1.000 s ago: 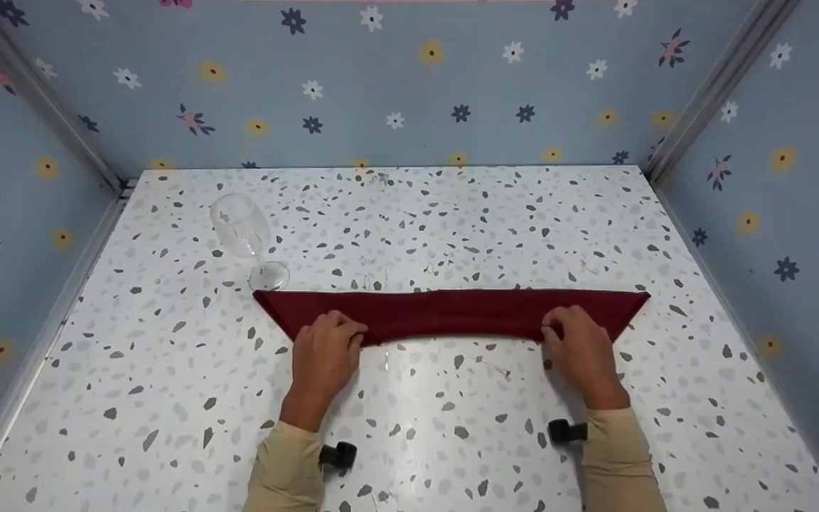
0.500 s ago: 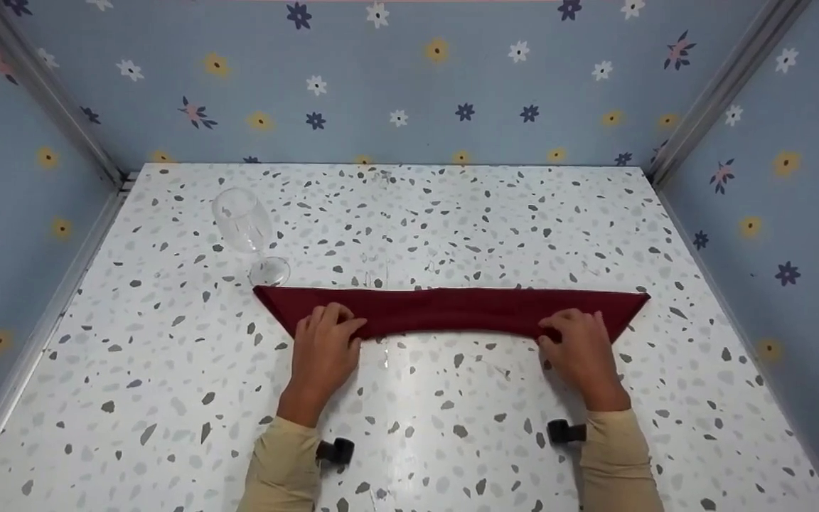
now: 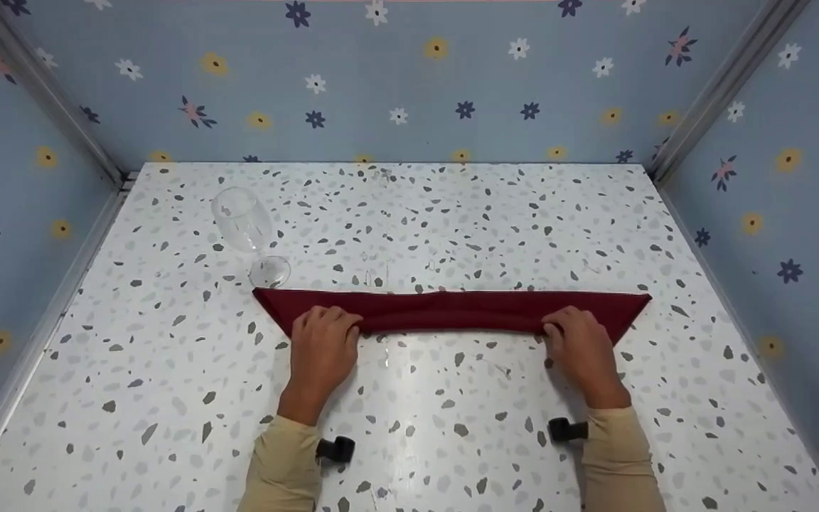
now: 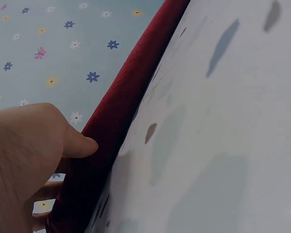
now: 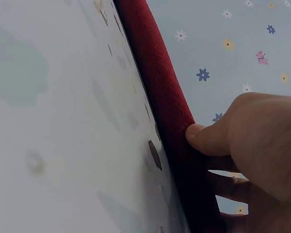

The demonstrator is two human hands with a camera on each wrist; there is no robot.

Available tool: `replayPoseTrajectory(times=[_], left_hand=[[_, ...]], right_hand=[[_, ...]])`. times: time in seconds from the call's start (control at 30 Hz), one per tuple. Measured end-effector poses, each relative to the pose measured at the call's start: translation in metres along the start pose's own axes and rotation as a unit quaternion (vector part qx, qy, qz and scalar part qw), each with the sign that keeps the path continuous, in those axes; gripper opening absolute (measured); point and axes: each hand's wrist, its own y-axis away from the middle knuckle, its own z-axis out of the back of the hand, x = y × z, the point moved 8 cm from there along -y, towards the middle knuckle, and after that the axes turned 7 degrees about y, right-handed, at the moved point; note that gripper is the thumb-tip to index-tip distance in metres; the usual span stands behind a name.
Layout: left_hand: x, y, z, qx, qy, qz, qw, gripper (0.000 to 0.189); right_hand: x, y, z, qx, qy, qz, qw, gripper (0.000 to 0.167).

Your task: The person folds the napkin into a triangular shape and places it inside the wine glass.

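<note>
One left hand and one right hand gripped one red cloth between them. One clear stemmed glass stood beyond the left hand. Behind those two hands were two tan sleeves and two black devices, one of each per arm. One speckled table lay under the hands, with three flowered walls and two grey posts ahead and to the sides.

My cloth is dark red, my sleeves are beige, the table is grey-speckled white and the wall flowered blue.
</note>
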Motion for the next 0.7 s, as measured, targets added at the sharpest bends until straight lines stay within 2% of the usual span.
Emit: replayPoseTrajectory(times=[0.17, 0.3, 0.43, 0.6, 0.7], left_hand=[[0.002, -0.001, -0.001, 0.002, 0.000, 0.009, 1.0000, 0.014], [0.008, -0.002, -0.003, 0.019, 0.016, 0.043, 0.9988, 0.015], [0.013, -0.002, -0.003, 0.032, 0.030, 0.076, 0.9962, 0.013], [0.012, -0.002, -0.002, 0.031, 0.029, 0.073, 0.9964, 0.010], [0.012, -0.001, -0.001, 0.026, 0.026, 0.067, 0.9971, 0.008]], right_hand=[[-0.005, -0.001, -0.003, 0.016, -0.009, -0.022, 0.9996, 0.016], [-0.009, -0.002, -0.003, 0.026, -0.015, -0.050, 0.9983, 0.016], [-0.012, -0.002, -0.003, 0.035, -0.020, -0.077, 0.9962, 0.011], [-0.011, -0.001, -0.004, 0.042, -0.024, -0.083, 0.9954, 0.006], [-0.009, -0.001, -0.003, 0.030, -0.021, -0.074, 0.9966, 0.005]])
